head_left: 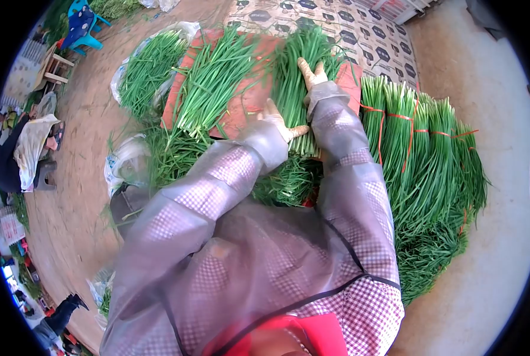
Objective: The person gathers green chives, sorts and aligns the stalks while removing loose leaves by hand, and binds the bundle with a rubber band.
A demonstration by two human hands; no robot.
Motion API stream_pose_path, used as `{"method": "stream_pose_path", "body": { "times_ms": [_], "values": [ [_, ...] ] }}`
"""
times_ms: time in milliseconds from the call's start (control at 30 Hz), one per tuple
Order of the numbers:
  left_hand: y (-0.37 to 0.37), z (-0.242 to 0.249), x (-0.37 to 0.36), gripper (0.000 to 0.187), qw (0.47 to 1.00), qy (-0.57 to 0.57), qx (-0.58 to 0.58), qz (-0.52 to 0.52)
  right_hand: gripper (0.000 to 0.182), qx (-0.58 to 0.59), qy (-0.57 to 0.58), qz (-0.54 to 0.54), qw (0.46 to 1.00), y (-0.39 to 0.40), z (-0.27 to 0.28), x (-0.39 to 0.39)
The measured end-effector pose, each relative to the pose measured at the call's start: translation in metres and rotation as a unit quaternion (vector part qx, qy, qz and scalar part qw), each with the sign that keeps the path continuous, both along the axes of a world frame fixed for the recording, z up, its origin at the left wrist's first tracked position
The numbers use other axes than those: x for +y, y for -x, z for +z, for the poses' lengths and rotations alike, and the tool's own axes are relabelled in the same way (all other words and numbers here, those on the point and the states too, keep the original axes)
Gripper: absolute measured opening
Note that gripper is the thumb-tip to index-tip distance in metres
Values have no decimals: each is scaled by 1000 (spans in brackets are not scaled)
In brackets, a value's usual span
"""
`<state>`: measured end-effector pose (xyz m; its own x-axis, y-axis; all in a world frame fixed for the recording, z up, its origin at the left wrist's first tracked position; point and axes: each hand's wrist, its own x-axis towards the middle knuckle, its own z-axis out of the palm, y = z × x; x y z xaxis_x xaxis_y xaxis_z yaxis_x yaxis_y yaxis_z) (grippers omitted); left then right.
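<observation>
A loose bunch of garlic chives (291, 89) lies on a reddish board (248, 110), pale stalk ends toward me. My left hand (281, 123), gloved, rests along the near left side of this bunch, thumb stretched across the stalks and fingers apart. Farther up, my right hand (313, 76), also gloved, lies over the right side of the leaves with its fingers spread. To the left on the same board is a second pile of chives (214, 83). More loose chives (288, 184) lie below the board, partly hidden by my sleeves.
On the right stand several chive bundles (404, 130) tied with red bands. An open plastic bag of chives (152, 71) sits left of the board, with a crumpled clear bag (128, 163) nearer me. A blue chair (86, 29) is far left; people sit along the left edge.
</observation>
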<state>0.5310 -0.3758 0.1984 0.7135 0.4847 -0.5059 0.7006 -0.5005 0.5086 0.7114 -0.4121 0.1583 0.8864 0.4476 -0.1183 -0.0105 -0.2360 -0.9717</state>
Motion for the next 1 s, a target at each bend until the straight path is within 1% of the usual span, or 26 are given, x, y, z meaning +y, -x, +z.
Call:
{"method": "stream_pose_path", "body": {
  "times_ms": [33, 67, 100, 133, 167, 200, 233, 267, 300, 333, 367, 400, 433, 467, 500, 567, 600, 633, 733, 767, 800, 867, 900, 933, 967, 1000],
  "values": [
    [0, 6, -2, 128, 999, 28, 0, 25, 102, -14, 39, 1, 999, -8, 1, -3],
    [-1, 0, -1, 128, 999, 28, 0, 23, 100, -27, 78, 1, 997, -13, 12, -10],
    [-2, -10, 0, 127, 999, 14, -21, 28, 93, -28, 86, 8, 996, -19, 25, -26],
    [-3, -20, 1, 127, 999, 1, -43, 32, 86, 3, 114, 12, 993, -8, 67, -46],
    [-4, -26, 4, 128, 999, -26, -37, 13, 72, -89, 108, -2, 990, -25, 49, -62],
    [-4, -22, 4, 128, 999, -25, -38, 10, 55, -115, 102, -15, 988, -21, 63, -77],
    [-3, -11, 4, 128, 1000, -7, -11, 17, 40, -200, 72, 12, 977, -39, 37, -99],
    [-3, -6, 5, 128, 1000, 11, 17, 24, 28, -97, 156, 11, 983, -31, 47, -115],
    [-5, -15, 9, 129, 1000, 6, 5, 17, 22, -27, 201, 37, 979, -24, 44, -127],
    [-6, -14, 12, 129, 1000, 6, 4, 16, 18, 33, 275, 35, 960, -12, 42, -131],
    [-6, -10, 15, 129, 1000, 22, 13, 7, 15, 76, 295, 61, 951, -11, 11, -140],
    [-6, -7, 17, 129, 999, 38, 22, -2, 20, 237, 217, 116, 940, -23, -47, -151],
    [-7, -10, 17, 129, 999, 37, 21, -3, 26, 394, 166, 155, 891, -34, -102, -162],
    [-9, -18, 15, 129, 1000, 12, 2, -1, 39, 89, 432, 230, 867, 22, -19, -130],
    [-11, -26, 14, 129, 1000, -13, -17, 2, 37, -77, 554, 247, 792, 38, -13, -109],
    [-14, -42, 6, 129, 998, -24, -48, 20, 35, -118, 572, 336, 739, 63, -8, -83],
    [-15, -48, 5, 130, 995, -36, -79, 41, 34, -149, 546, 276, 777, 71, -12, -75],
    [-7, -39, 8, 130, 995, -18, -94, 27, 34, -153, 545, 276, 776, 75, 0, -76],
    [-3, -35, 5, 127, 996, -29, -86, 16, 31, -181, 567, 417, 686, 76, 80, -83],
    [-3, -38, 1, 123, 997, -47, -61, 14, 30, -193, 563, 450, 665, 74, 81, -81],
    [-1, -25, 2, 121, 998, -31, -51, 10, 30, -206, 557, 482, 644, 72, 82, -80],
    [-4, -17, 2, 121, 1000, -24, -10, 12, 30, -275, 518, 276, 762, 65, 69, -78],
    [-4, -15, 1, 121, 999, -27, -9, 22, 30, -280, 512, 284, 761, 71, 67, -75],
    [-4, -12, 1, 120, 999, -32, -6, 14, 30, -213, 293, 278, 889, 82, 75, -71],
    [-3, -14, 3, 119, 999, -37, -4, 2, 30, -129, 56, 253, 957, 92, 81, -64],
    [0, -17, 10, 119, 999, -41, -5, 5, 28, 23, -78, 296, 952, 98, 85, -51]
  ]
}}
